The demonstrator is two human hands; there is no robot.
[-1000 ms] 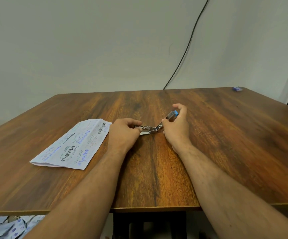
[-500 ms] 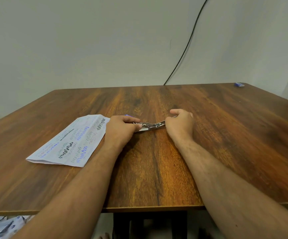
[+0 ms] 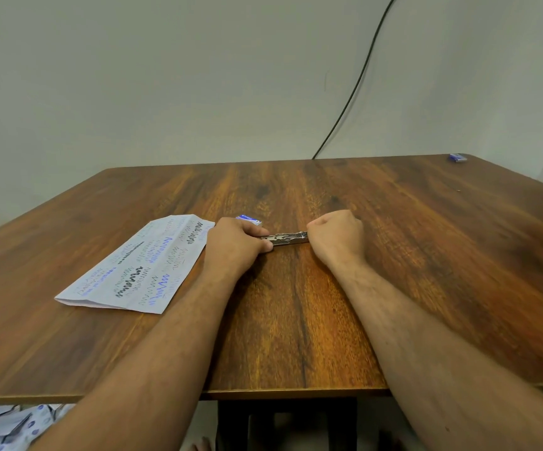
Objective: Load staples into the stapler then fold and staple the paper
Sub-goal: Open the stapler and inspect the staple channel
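A small metal stapler (image 3: 285, 239) lies opened out flat on the wooden table (image 3: 296, 320), its silver channel facing up. My left hand (image 3: 236, 244) grips its left end with curled fingers and thumb. My right hand (image 3: 336, 237) is curled over the right end, where the stapler's lid is hidden under the fist. A folded sheet of paper (image 3: 136, 268) with blue and black scribbles lies to the left of my left hand. A small blue-and-white staple box (image 3: 249, 219) peeks out just behind my left hand.
Another small blue box (image 3: 458, 157) sits at the table's far right corner. A black cable (image 3: 354, 89) runs down the wall behind the table. Scribbled papers (image 3: 6, 428) lie on the floor at the lower left, below the near edge.
My right hand has pushed the stapler's raised lid down from an upward angle to flat on the table and now covers it. My left hand kept holding the left end.
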